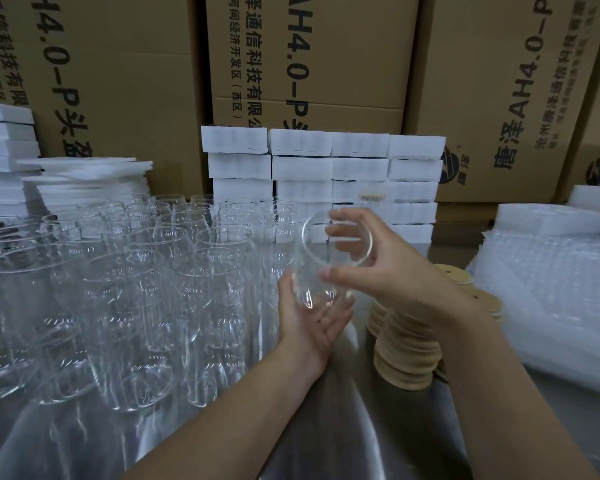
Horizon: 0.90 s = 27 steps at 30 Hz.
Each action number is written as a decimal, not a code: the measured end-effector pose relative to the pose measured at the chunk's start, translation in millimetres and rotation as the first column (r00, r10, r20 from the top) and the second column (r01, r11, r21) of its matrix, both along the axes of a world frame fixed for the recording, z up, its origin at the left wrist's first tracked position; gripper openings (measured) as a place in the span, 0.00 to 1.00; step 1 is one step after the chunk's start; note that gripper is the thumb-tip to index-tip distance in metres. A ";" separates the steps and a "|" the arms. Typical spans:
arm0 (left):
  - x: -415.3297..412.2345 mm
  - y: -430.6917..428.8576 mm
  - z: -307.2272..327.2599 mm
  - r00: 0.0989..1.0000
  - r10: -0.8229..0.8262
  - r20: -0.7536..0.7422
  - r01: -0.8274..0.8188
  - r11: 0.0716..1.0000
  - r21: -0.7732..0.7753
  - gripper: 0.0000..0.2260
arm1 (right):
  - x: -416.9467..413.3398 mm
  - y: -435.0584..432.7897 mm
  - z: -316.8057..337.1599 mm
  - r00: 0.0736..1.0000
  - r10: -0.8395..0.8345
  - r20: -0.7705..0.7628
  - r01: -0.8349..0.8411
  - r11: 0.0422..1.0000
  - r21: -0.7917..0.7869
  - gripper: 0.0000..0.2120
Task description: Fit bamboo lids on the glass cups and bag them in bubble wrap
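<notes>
A clear glass cup is tilted in the air at the centre, its open mouth facing me. My right hand grips it near the rim, thumb on the near side and fingers on the far side. Under the cup's base lies my left hand, palm up with fingers relaxed, touching the glass. Stacks of round bamboo lids stand just below my right wrist. Bubble wrap bags lie in a pile at the right.
Several empty glass cups crowd the left half of the metal table. White foam boxes are stacked behind, with more foam sheets at the back left. Large cardboard cartons form a wall at the back.
</notes>
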<state>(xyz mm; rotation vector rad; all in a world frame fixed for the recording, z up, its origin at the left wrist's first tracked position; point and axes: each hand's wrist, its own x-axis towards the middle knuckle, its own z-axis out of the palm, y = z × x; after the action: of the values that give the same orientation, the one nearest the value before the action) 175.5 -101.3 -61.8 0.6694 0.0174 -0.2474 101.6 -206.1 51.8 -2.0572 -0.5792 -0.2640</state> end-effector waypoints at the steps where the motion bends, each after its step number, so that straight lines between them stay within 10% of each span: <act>1: -5.5 -0.2 4.8 1.000 0.002 0.021 -0.003 0.999 0.041 0.25 | 1.0 1.8 0.7 0.998 -0.049 0.032 0.046 0.993 0.105 0.37; 9: -42.7 -4.8 39.0 0.943 -0.093 0.320 0.026 0.978 0.208 0.28 | 15.5 11.0 -6.4 0.902 -0.430 0.051 0.301 0.707 0.640 0.27; 14: -43.9 -4.1 37.1 0.943 -0.069 0.326 0.001 0.979 0.205 0.28 | 18.3 12.8 -11.7 0.865 -0.495 0.085 0.338 0.698 0.631 0.11; 27: -39.6 5.0 35.2 0.959 -0.183 0.215 0.126 0.960 0.252 0.31 | 17.5 31.8 -24.1 0.826 -0.546 0.139 0.488 0.817 0.307 0.13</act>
<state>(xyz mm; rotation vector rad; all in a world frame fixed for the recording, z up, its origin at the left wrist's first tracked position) 135.9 -96.3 -26.6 0.9360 -0.2394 -0.3190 119.1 -174.3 27.8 -1.9019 -0.0802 -0.8594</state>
